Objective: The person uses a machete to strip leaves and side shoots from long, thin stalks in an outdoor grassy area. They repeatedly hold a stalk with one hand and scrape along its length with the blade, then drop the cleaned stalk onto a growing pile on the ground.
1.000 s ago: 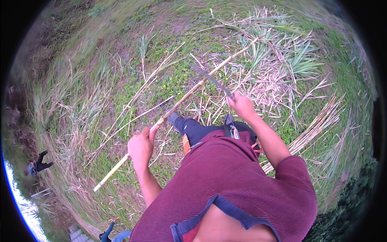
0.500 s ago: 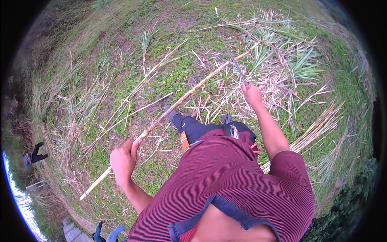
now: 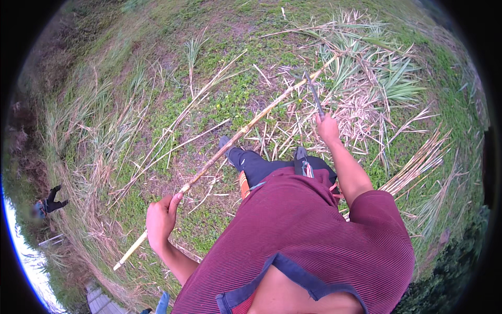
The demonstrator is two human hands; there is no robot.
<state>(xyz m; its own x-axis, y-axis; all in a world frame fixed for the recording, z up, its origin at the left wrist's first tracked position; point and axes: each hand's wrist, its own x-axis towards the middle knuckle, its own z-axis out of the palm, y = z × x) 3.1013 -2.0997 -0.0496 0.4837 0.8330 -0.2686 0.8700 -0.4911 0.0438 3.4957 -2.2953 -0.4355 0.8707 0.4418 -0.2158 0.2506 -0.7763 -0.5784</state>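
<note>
A long, jointed yellowish sugarcane stalk slants from the lower left up to the leaf pile at upper right. My left hand is closed around it towards its lower end, the thumb laid along the stalk, and the pale cut end sticks out behind the fist. In my right hand is the handle of a long knife with a narrow dark blade. The blade's tip crosses the stalk near its far end; whether it touches, I cannot tell.
Green leaves and dry strips form a pile at upper right. A bundle of stripped stalks lies right of my legs. More cut stalks and dry grass lie to the left. Another person is at the far left edge.
The knife has drawn back slightly, so less of its blade reaches past the stalk. My left hand keeps its grip on the stalk. The whole view has shifted a little.
</note>
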